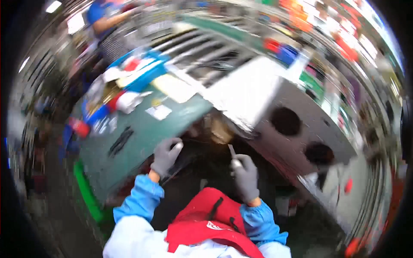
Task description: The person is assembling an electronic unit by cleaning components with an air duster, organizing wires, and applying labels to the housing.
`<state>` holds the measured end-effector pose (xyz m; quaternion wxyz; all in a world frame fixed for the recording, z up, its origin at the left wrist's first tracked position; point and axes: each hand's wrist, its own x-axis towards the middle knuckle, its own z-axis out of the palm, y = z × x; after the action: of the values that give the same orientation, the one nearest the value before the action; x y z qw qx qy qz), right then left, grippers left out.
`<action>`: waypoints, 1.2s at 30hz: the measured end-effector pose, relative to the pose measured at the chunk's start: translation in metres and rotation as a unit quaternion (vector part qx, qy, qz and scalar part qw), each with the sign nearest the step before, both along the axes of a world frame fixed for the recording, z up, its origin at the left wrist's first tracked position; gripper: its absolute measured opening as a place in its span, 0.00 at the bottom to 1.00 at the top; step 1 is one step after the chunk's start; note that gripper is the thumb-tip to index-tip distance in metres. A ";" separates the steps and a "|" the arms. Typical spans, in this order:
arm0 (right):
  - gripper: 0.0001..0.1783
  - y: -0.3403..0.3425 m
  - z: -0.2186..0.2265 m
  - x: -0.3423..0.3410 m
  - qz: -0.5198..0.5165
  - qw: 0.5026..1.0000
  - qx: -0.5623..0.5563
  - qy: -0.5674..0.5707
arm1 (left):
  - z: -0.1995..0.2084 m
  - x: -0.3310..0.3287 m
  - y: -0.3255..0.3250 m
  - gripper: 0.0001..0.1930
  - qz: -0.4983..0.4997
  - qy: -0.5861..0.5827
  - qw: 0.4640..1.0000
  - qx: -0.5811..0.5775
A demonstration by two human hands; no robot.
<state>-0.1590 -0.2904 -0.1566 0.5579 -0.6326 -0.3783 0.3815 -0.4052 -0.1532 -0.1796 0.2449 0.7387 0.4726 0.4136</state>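
My left hand (164, 158), in a grey glove, is raised by the near edge of the green table (148, 139). Its thumb stands apart from the bent fingers, and I see nothing in it. In front of my apron, my right hand (246, 177), gloved in grey too, is closed round a thin, pale, blade-like tool (232, 150). The tool points up and away from me; its handle is hidden in the fist. Beyond its tip is a blurred tan object (220, 131) in the dark gap between the table and the white-topped box (245, 88).
Left on the table lie a dark strip (121, 141), a white card (158, 112) and a blue bin (142, 71) of blurred items. Behind runs a roller conveyor (198, 49). A dark panel with two round holes (301, 124) stands right. A person (107, 21) is far left.
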 end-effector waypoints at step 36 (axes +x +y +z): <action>0.31 0.264 0.015 -0.220 0.286 0.957 0.032 -0.042 | 0.021 -0.161 0.039 0.41 0.049 -0.217 0.962 -0.158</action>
<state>-0.3788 -0.0264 -0.1414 0.4288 -0.4956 -0.5784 0.4857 -0.5664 -0.1142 -0.1588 0.4341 0.5591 0.5034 0.4955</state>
